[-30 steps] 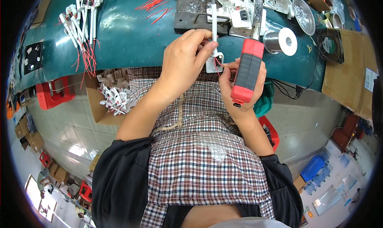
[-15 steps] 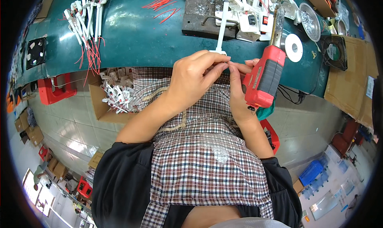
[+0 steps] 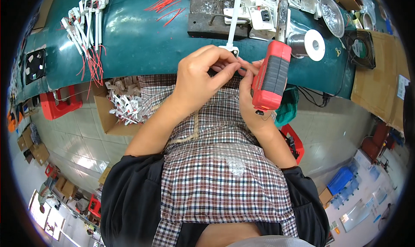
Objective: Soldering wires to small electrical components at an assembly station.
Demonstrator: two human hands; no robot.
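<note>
My left hand (image 3: pixel 202 76) pinches the lower end of a long white plastic part (image 3: pixel 233 20) that stands up over the edge of the green bench (image 3: pixel 142 44). My right hand (image 3: pixel 250 93) grips a red and black hand-held power tool (image 3: pixel 272 74), its metal tip pointing away from me. The fingers of both hands meet at the base of the white part. A checked apron covers my lap below the hands.
A dark metal block (image 3: pixel 216 11) and white plastic pieces lie behind the hands. A solder spool (image 3: pixel 309 44) sits to the right, white parts with red wires (image 3: pixel 86 26) at left. A cardboard box of white parts (image 3: pixel 123 104) stands by my left knee. A red bin (image 3: pixel 58 106) is on the floor.
The view has tipped, so the hands sit lower on the bench edge. My right hand has turned the red tool more upright and closer to the left hand; the white part stays pinched.
</note>
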